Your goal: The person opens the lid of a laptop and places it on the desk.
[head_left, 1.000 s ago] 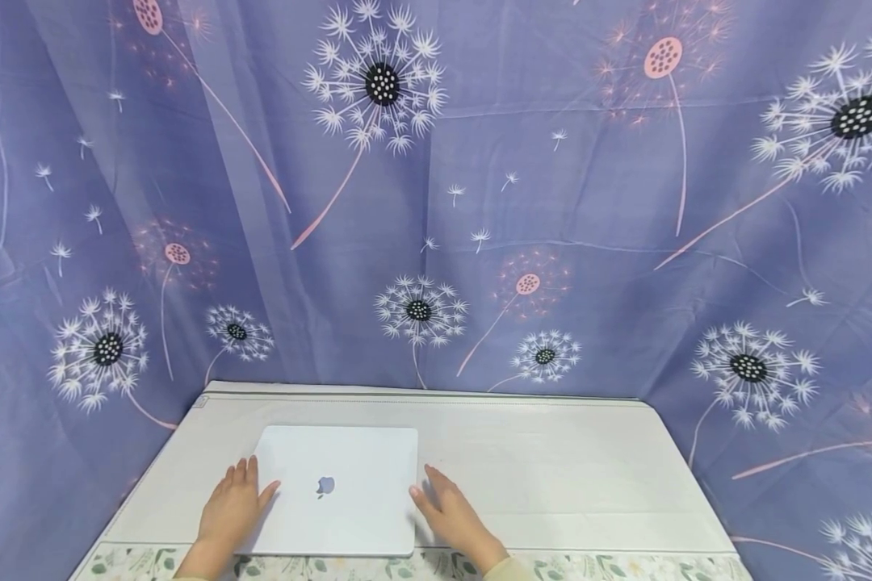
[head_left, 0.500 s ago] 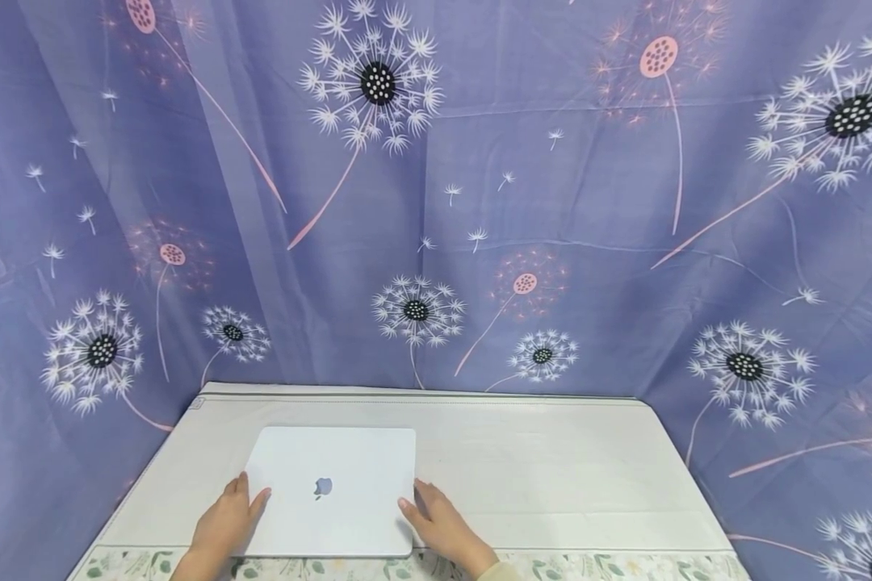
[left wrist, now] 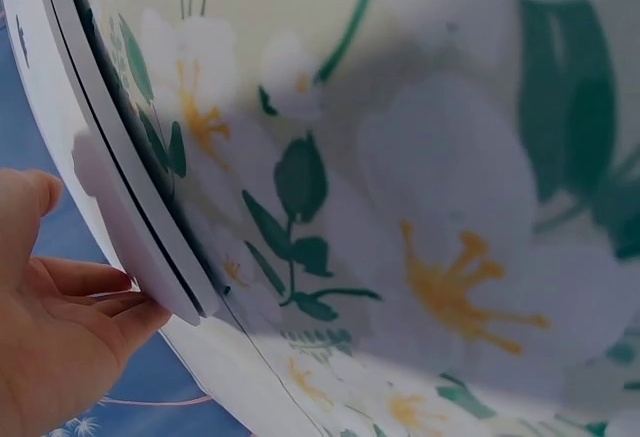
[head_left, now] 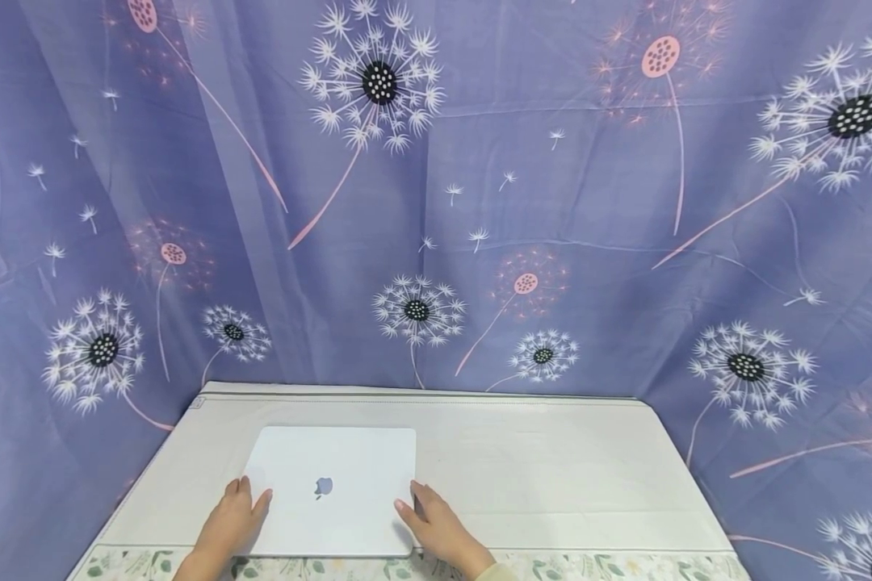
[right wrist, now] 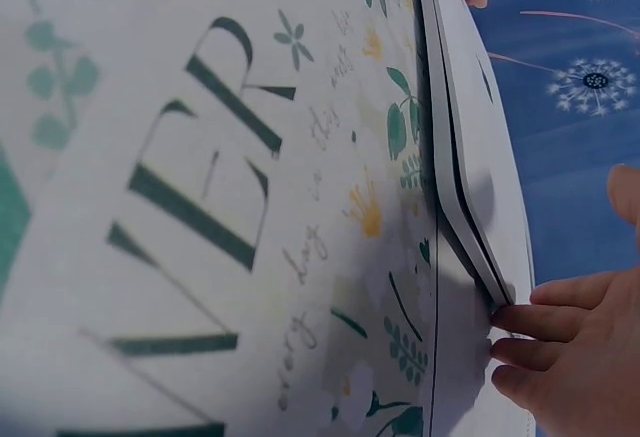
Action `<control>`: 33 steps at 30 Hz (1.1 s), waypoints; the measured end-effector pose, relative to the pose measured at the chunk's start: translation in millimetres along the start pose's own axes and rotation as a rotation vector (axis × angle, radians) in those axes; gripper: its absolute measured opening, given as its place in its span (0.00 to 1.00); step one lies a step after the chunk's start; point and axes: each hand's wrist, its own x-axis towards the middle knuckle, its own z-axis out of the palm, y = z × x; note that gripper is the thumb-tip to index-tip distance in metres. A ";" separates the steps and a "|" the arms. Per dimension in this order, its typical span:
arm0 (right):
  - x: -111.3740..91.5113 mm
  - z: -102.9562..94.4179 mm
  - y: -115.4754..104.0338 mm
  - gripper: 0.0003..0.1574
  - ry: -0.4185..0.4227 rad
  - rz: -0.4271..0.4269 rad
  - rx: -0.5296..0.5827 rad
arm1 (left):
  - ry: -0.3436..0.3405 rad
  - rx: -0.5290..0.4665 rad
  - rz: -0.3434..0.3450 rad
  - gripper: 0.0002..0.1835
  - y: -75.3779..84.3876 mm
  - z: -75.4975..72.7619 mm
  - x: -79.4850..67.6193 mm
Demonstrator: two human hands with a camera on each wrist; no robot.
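A closed silver laptop [head_left: 349, 460] with a dark apple logo on its lid lies flat at the left of the white table. My left hand [head_left: 227, 520] is at its left side. In the left wrist view, the fingertips [left wrist: 140, 307] of that hand touch the laptop's side edge, and the thumb stands off the lid, its shadow falling there. At the opposite side is my right hand [head_left: 439, 528]. Its fairly straight fingers [right wrist: 545, 322] touch the edge near the corner, while the thumb is raised apart from the lid.
The white mat [head_left: 552, 468] extends to the right of the laptop. Along the table's front runs a floral strip [head_left: 589, 566] with green leaves and printed lettering. A purple dandelion-print curtain [head_left: 480, 202] encloses the back and both sides.
Both hands have moved in against the laptop's side edges and slightly nearer the front. The right hand came leftward from beside it. The laptop has stayed in place.
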 end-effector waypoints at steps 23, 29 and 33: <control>-1.6 -9.0 6.3 0.45 0.027 0.008 0.008 | -0.031 -0.047 -0.004 0.42 6.6 1.8 -1.3; -4.3 -13.3 8.5 0.44 0.043 0.016 0.032 | -0.044 -0.045 0.006 0.43 10.6 3.6 -1.9; -5.8 -16.5 10.5 0.45 0.050 0.039 0.050 | -0.038 -0.040 0.034 0.41 16.3 3.1 -4.1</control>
